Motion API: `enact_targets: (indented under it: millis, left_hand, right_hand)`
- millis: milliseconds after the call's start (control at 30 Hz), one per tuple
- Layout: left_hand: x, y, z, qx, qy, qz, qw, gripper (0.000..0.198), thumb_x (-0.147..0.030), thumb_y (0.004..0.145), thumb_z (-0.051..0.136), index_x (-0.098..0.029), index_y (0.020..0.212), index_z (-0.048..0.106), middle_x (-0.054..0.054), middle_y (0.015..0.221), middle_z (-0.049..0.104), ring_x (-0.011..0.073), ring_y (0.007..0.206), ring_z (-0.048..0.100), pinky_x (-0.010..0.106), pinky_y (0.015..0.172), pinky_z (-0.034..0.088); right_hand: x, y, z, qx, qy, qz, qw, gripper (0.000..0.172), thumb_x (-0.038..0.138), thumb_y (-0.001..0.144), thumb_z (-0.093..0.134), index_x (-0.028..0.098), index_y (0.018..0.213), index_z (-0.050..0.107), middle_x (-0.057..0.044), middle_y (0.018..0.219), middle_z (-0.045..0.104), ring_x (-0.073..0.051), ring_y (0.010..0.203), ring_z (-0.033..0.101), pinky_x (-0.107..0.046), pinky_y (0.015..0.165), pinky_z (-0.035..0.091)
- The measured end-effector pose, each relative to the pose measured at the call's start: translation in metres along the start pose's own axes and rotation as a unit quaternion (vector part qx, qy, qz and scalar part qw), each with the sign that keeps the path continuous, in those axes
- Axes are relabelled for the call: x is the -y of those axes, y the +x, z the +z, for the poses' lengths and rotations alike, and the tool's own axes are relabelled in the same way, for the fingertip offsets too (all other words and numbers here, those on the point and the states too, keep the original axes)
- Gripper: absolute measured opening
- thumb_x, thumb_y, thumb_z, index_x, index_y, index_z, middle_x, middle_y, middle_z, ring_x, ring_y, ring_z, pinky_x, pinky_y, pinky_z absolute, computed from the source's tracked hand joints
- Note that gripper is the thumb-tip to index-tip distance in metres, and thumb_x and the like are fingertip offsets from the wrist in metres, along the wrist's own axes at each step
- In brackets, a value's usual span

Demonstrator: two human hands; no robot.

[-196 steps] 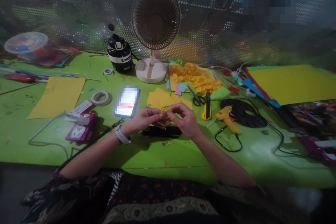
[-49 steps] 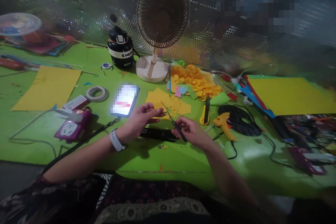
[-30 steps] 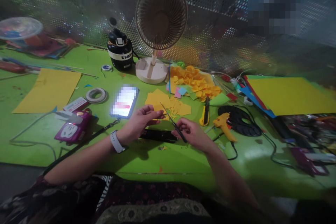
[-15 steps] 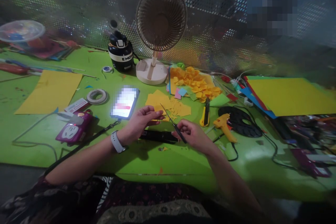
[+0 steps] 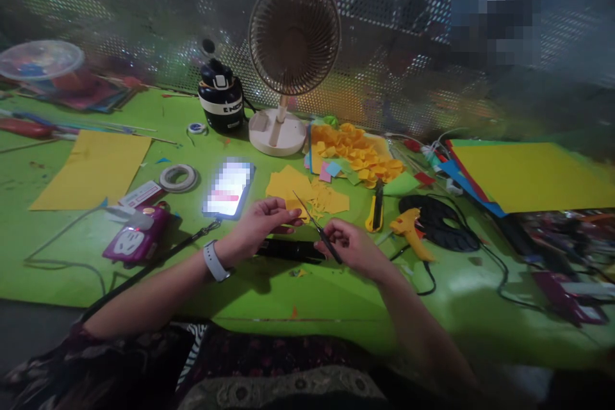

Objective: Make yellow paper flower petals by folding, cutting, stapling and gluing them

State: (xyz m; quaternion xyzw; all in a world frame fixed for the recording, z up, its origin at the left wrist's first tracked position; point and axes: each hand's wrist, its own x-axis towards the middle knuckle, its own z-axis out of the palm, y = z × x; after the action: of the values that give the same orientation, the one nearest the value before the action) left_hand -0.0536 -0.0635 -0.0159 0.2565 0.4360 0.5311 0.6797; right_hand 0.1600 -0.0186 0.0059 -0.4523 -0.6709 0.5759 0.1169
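Note:
My right hand [image 5: 353, 246] is closed around a slim pair of scissors [image 5: 314, 223] with a dark handle, their narrow pointed end angled up and to the left. Facing it, my left hand [image 5: 262, 224] pinches a small yellow paper piece [image 5: 298, 221] between its fingertips, close beside the blades. The piece is mostly hidden by the fingers. Just beyond both hands lie yellow paper sheets [image 5: 288, 182] and a heap of thin yellow scraps [image 5: 327, 197]. A black, elongated object [image 5: 288, 250] rests on the green table beneath my hands.
A lit phone [image 5: 229, 189], tape roll [image 5: 177, 177] and purple power socket [image 5: 134, 237] are at left. Behind stand a fan [image 5: 277, 131] and black bottle [image 5: 221, 102]. Orange paper pieces [image 5: 355, 147], a yellow cutter [image 5: 375, 208] and glue gun [image 5: 410, 230] lie right.
The fingers of my left hand have shifted slightly and spread a little at the pinched paper. My right hand and the scissors stay nearly in place.

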Motion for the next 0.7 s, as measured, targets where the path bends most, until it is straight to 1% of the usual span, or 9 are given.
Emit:
enact_targets:
  millis: [133,267,467,567,700]
  left_hand:
    - [-0.0008,0.0006,-0.0004,0.001,0.000,-0.005,1.000,0.035,-0.030,0.066,0.090,-0.013,0.076,0.061,0.000,0.076,0.070,0.0140,0.078,0.073,0.020,0.064,0.052]
    - [-0.0015,0.0015,-0.0020,-0.010,-0.013,-0.003,1.000,0.038,-0.029,0.063,0.091,-0.014,0.076,0.059,-0.001,0.076,0.070,0.0134,0.075,0.073,0.019,0.063,0.052]
    - [-0.0041,0.0030,-0.0039,-0.021,-0.011,0.007,1.000,0.033,-0.029,0.065,0.090,-0.013,0.083,0.066,0.000,0.078,0.071,0.0121,0.071,0.071,0.021,0.064,0.054]
    - [-0.0039,0.0038,-0.0048,-0.019,-0.013,0.013,1.000,0.033,-0.029,0.064,0.090,-0.013,0.082,0.067,0.000,0.077,0.071,0.0120,0.070,0.071,0.021,0.063,0.054]
    - [-0.0026,0.0029,-0.0045,-0.006,-0.002,0.011,1.000,0.033,-0.029,0.063,0.091,-0.013,0.079,0.066,-0.001,0.077,0.071,0.0119,0.069,0.071,0.021,0.063,0.054]
  right_hand:
    - [0.0000,-0.0005,-0.0001,-0.007,-0.001,-0.002,1.000,0.054,0.061,0.059,0.084,0.020,0.073,0.051,0.006,0.058,0.049,-0.009,0.054,0.041,-0.023,0.049,0.029]
    - [0.0019,-0.0017,-0.0015,-0.008,0.006,0.006,1.000,0.055,0.062,0.057,0.084,0.020,0.071,0.051,0.006,0.057,0.049,-0.009,0.053,0.041,-0.023,0.049,0.029]
    - [0.0039,-0.0040,-0.0042,-0.011,0.008,0.020,1.000,0.057,0.064,0.054,0.084,0.020,0.069,0.050,0.007,0.054,0.047,-0.009,0.051,0.041,-0.023,0.048,0.029]
    - [0.0029,-0.0038,-0.0043,-0.008,0.007,0.022,1.000,0.057,0.063,0.055,0.084,0.020,0.070,0.051,0.007,0.055,0.047,-0.009,0.052,0.042,-0.023,0.049,0.030]
    - [0.0016,-0.0024,-0.0036,0.001,0.006,0.006,1.000,0.054,0.059,0.057,0.086,0.019,0.072,0.052,0.007,0.058,0.048,-0.008,0.054,0.041,-0.023,0.049,0.029]
